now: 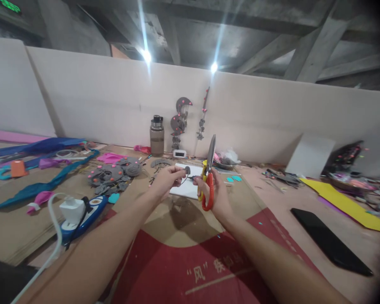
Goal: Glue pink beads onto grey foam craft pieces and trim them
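Note:
Between the fingertips of my left hand is a small dark grey piece, with a thin strand hanging from it. My right hand is closed around scissors with red and yellow handles, the blades pointing up. Its thumb and finger also pinch a small dark bit close to the grey piece; what that bit is I cannot make out. Under both hands lies a white sheet or board on brown and red cardboard.
Grey felt-like pieces with pink dots lie to the left, near a blue power strip. A bottle stands by the wall, beside hanging grey ornaments. At right are a black phone and a yellow sheet.

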The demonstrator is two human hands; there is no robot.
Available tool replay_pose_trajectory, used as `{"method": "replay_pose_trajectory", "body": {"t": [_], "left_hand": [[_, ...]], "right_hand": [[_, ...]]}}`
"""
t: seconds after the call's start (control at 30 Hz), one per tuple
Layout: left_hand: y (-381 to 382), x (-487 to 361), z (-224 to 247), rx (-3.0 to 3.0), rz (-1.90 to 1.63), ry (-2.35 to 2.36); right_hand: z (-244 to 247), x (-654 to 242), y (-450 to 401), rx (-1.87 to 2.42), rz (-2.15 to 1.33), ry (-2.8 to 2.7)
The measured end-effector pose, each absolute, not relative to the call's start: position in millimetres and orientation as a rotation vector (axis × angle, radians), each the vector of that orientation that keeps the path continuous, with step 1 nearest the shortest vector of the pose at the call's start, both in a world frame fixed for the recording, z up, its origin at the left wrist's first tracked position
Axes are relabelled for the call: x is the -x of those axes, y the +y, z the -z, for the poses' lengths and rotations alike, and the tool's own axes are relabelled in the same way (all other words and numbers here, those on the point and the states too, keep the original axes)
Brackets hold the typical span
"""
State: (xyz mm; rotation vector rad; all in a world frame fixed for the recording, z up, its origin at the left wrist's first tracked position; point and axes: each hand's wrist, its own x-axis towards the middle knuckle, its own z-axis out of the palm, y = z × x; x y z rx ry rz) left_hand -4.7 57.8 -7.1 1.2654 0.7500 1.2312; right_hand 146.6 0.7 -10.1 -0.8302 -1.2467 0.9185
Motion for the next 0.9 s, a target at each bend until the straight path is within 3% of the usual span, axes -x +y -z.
{"method": "replay_pose_trajectory", "body": {"t": [0.47,0.73,0.9], "left_hand": [[33,-14,8,-1.477,-1.256,0.862],[32,-10,3,-1.234,-1.028,0.467],[34,-10,2,-1.356,-1.068,0.652]], "right_hand": [[10,-143,-1,0.788,-0.979,-1.069],[13,-150,0,0.776,-0.96,-1.115],[14,-152,3,0.795,-0.95,-1.15]]}}
